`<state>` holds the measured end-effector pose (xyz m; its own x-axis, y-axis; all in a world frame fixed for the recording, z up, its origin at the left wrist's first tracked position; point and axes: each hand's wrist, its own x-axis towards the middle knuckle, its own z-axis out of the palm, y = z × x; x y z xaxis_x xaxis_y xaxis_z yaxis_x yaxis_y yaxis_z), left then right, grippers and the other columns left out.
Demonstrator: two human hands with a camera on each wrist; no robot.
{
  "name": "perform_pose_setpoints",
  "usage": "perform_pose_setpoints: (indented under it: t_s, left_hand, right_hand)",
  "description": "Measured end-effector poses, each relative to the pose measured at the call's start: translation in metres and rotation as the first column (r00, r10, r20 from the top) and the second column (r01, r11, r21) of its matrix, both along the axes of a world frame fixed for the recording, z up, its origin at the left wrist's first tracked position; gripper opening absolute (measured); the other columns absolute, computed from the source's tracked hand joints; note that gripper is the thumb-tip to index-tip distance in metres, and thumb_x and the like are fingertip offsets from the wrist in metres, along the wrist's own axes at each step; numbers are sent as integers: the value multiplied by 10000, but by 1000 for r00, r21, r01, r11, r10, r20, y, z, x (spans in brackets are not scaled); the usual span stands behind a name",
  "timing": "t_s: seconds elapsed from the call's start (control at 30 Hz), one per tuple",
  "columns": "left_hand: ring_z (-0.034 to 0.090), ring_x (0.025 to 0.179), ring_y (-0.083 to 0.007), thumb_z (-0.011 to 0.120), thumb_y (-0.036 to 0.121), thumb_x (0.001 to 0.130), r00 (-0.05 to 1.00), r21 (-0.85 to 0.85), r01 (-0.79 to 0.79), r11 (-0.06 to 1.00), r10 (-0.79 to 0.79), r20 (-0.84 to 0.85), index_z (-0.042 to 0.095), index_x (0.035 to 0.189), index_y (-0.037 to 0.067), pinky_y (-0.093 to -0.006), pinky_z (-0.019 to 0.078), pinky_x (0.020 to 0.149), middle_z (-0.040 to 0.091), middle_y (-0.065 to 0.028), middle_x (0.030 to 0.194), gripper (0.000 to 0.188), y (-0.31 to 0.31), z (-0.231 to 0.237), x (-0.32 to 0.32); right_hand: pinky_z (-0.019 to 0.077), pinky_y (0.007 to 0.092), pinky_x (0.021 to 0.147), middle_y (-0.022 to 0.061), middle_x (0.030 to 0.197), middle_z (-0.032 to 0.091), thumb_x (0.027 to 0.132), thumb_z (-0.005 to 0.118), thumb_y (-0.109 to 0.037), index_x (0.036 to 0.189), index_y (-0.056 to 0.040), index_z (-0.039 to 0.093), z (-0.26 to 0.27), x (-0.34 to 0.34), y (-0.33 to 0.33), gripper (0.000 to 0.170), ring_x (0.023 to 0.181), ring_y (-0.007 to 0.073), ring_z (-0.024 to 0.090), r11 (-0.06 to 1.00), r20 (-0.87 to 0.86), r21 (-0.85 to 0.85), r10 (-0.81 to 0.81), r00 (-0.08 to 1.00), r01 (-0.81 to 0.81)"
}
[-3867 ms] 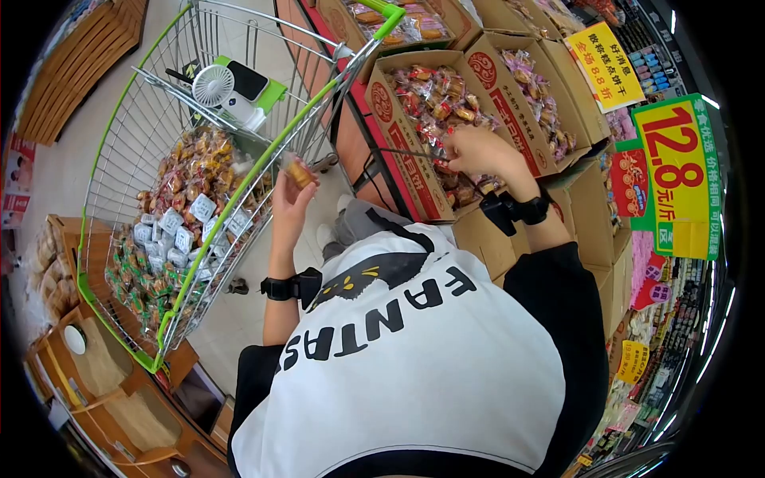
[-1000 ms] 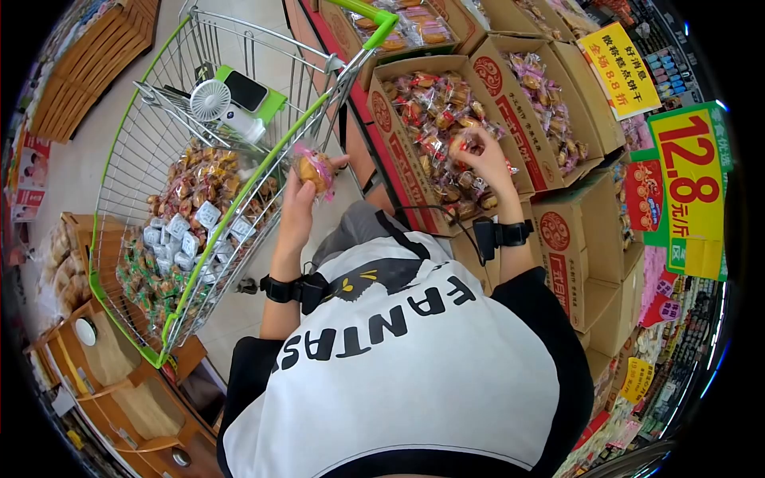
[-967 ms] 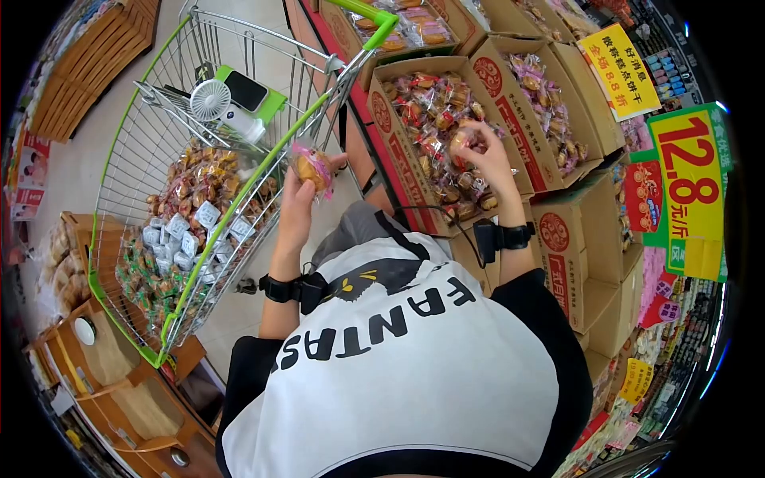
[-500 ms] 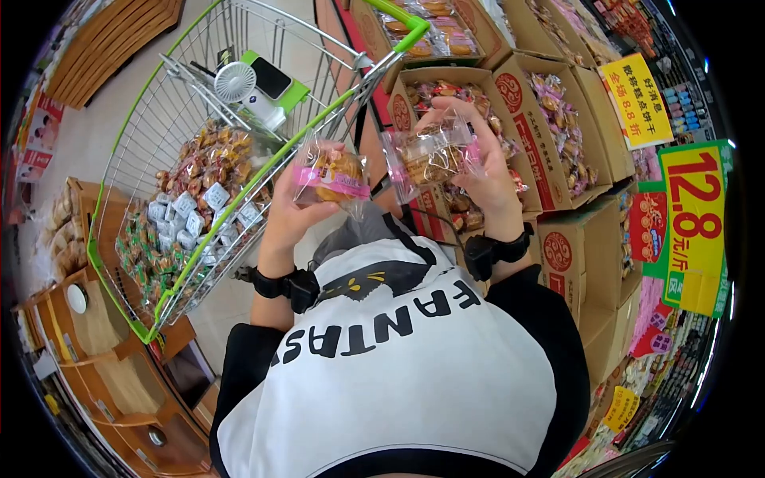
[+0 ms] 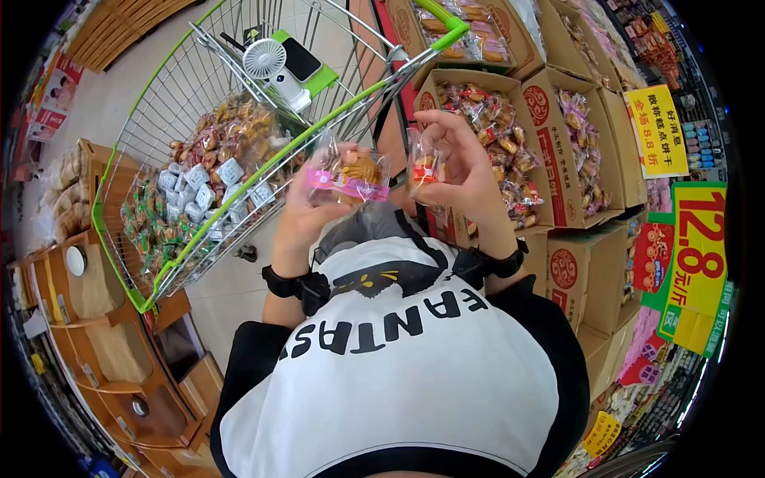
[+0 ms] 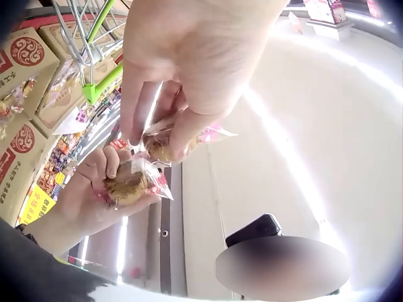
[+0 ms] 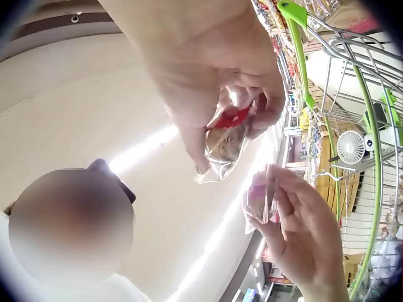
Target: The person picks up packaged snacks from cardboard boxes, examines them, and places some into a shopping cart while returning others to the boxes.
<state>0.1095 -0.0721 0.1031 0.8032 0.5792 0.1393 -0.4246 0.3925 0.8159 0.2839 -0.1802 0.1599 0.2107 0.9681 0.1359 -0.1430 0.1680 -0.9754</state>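
In the head view my left hand (image 5: 301, 219) holds a mooncake (image 5: 356, 169) in a clear wrapper with a pink band, thumb below it and fingers behind. Beside it, a short gap away, my right hand (image 5: 472, 182) pinches a second wrapped mooncake (image 5: 426, 170) with a red band, turned edge-on. Both are raised in front of the chest. The left wrist view has the right hand's mooncake (image 6: 126, 187) facing the camera, close to the pink-banded one (image 6: 160, 146). From the right wrist, the red-banded mooncake (image 7: 227, 141) sits between thumb and fingers.
A shopping cart (image 5: 199, 251) at left holds several kinds of wrapped sweets; a small white fan (image 5: 264, 60) and a phone (image 5: 301, 59) sit at its handle end. Beyond the right hand stands a cardboard box (image 5: 542, 179) of wrapped pastries, among other boxes. A price sign (image 5: 700, 255) hangs at right.
The right hand has picked a mooncake out of the box and brought it beside the left one. Since half a second ago it has turned that mooncake from face-on to edge-on.
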Motion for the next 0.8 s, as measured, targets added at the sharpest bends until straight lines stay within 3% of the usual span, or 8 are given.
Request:
perform_pose_setpoints:
  t_s: [0.1, 0.23, 0.3, 0.37, 0.4, 0.6, 0.8]
  left_hand:
    - [443, 1074, -191, 670, -3, 604, 991, 92, 20, 996, -7, -131, 381, 1170, -15, -316, 357, 914, 440, -110, 1178, 636, -2, 0, 2]
    - [441, 1075, -174, 643, -58, 609, 992, 93, 90, 992, -81, -93, 384, 1175, -10, -299, 356, 915, 445, -94, 1172, 624, -8, 3, 7]
    - [441, 1075, -167, 644, -51, 610, 989, 174, 62, 983, -36, -146, 386, 1176, -11, -290, 353, 915, 444, -93, 1172, 624, -10, 1, 8]
    - [446, 1072, -174, 644, -50, 608, 985, 141, 74, 987, -51, -166, 386, 1177, -12, -298, 352, 916, 446, -96, 1173, 626, -12, -2, 9]
    - [447, 1070, -178, 642, -50, 609, 983, 112, 58, 992, -37, -177, 387, 1176, -12, -302, 353, 915, 449, -98, 1169, 623, -12, -1, 10]
    - [468, 1048, -190, 638, -40, 621, 978, 46, 33, 998, -23, -208, 379, 1183, -14, -319, 384, 886, 459, -105, 1158, 619, -11, 1, 9]
    - [479, 1037, -190, 647, 5, 628, 979, 79, -14, 997, 30, -200, 381, 1190, -6, -321, 390, 879, 464, -99, 1154, 621, -10, -6, 9]
  right_hand:
    - [385, 204, 738, 15, 901, 391, 578, 746, -38, 1117, -57, 394, 0, -3, -2, 644, 847, 89, 454, 997, 96, -31, -66, 993, 69]
    - [385, 219, 761, 12, 891, 405, 568, 766, -77, 1034, -61, 415, -9, -5, -1, 584, 852, 102, 456, 988, 148, -14, -153, 977, 156]
    - [379, 233, 788, 19, 914, 405, 594, 743, -69, 1042, -65, 402, -15, -3, -2, 563, 883, 109, 445, 986, 234, -3, -160, 959, 165]
    - [369, 240, 813, 32, 939, 395, 628, 699, -47, 1071, -69, 378, -15, -5, -3, 548, 919, 117, 430, 998, 12, -42, -53, 999, 53]
    - [361, 245, 834, 46, 958, 385, 646, 648, -12, 1090, -70, 357, -16, -1, -4, 534, 937, 121, 422, 1000, 28, -20, 2, 1000, -1]
    - [361, 263, 865, 60, 990, 396, 627, 638, 10, 1128, -67, 344, -15, 1, -6, 586, 961, 124, 441, 999, 84, 18, 38, 996, -40]
    - [414, 251, 804, 74, 1017, 433, 618, 690, -20, 1146, -59, 355, -13, 3, -7, 626, 889, 126, 516, 998, 74, -51, 31, 997, -27]
